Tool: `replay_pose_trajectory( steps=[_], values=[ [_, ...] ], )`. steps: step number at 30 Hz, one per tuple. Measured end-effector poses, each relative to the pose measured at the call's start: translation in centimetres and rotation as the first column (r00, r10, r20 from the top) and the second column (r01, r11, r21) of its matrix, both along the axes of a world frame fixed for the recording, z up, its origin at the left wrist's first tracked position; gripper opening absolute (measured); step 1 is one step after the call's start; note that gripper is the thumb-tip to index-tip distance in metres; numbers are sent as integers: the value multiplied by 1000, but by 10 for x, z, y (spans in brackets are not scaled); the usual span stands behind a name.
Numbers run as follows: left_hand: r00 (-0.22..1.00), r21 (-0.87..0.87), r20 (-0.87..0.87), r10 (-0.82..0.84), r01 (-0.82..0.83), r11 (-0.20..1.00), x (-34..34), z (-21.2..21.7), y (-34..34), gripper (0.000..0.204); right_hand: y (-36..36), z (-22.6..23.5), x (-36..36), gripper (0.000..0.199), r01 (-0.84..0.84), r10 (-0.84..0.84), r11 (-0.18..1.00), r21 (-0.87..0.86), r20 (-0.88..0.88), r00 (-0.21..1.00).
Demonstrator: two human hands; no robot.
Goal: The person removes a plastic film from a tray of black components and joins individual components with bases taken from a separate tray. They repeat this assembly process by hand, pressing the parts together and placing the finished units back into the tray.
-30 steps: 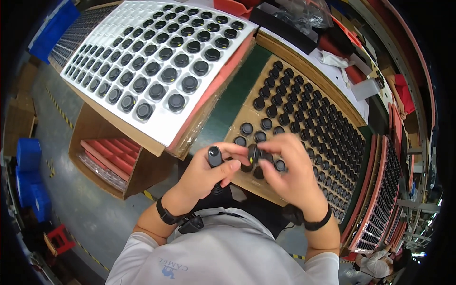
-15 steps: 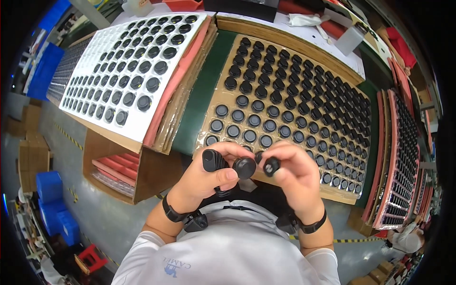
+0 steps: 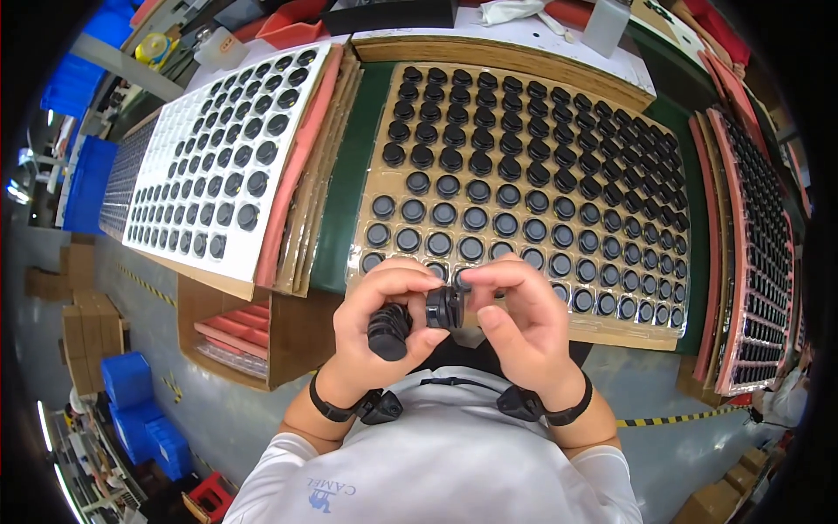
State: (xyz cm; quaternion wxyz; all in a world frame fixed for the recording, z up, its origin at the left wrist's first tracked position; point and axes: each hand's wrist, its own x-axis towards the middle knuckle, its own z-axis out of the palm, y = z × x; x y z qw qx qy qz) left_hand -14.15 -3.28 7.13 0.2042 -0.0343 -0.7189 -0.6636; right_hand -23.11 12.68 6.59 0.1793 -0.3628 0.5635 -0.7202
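My left hand (image 3: 371, 319) is closed round a stack of thin black discs (image 3: 389, 332), tilted in the palm. Between its thumb and index finger it also pinches a black round cap (image 3: 441, 307), turned edge-on, with a thin dark rim on its right side. My right hand (image 3: 524, 319) is at the cap's right, its index fingertip close to or touching the upper edge. Its thumb stands apart from the index finger, and the other fingers are curled. Beyond both hands lies a clear tray (image 3: 384, 183) on brown cardboard, holding rows of black caps; the hands cover part of its near edge.
At left, a white tray (image 3: 179, 113) of black round parts rests on stacked pink and brown sheets (image 3: 301, 175). More loaded trays (image 3: 751, 262) stand at right. An open carton (image 3: 292, 345) sits below left. A wooden ledge (image 3: 506, 59) runs behind the tray.
The cap in my left hand has turned from face-on to edge-on. The small black piece between my right fingers no longer shows there, and that thumb and index finger have parted. The view has shifted.
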Motion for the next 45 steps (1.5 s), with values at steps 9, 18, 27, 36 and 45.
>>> replay_pose_trajectory(
  steps=[9, 18, 27, 36, 45],
  values=[
    [998, -105, -66, 15, -22, 994, -2, 3, 2, 39, -16, 0, 3, 26, 35, -46, 997, -63, -200, 979],
    [996, -100, -95, -1, -9, 995, 0, -3, -6, 38, -20, 3, 2, 19, -11, 9, 998, -59, -31, 999],
    [997, -79, -76, 8, -14, 997, 2, 0, -5, 40, -22, 4, 3, 20, -18, 17, 999, -28, -38, 999],
    [1000, 26, -30, -2, 2, 1000, 3, 1, -3, 39, -23, 4, 7, 29, -37, 37, 999, 9, -35, 999],
    [999, 124, -30, 41, -37, 992, 2, 2, -2, 41, -18, 2, 1, 31, -107, 136, 985, -132, 233, 963]
  ],
)
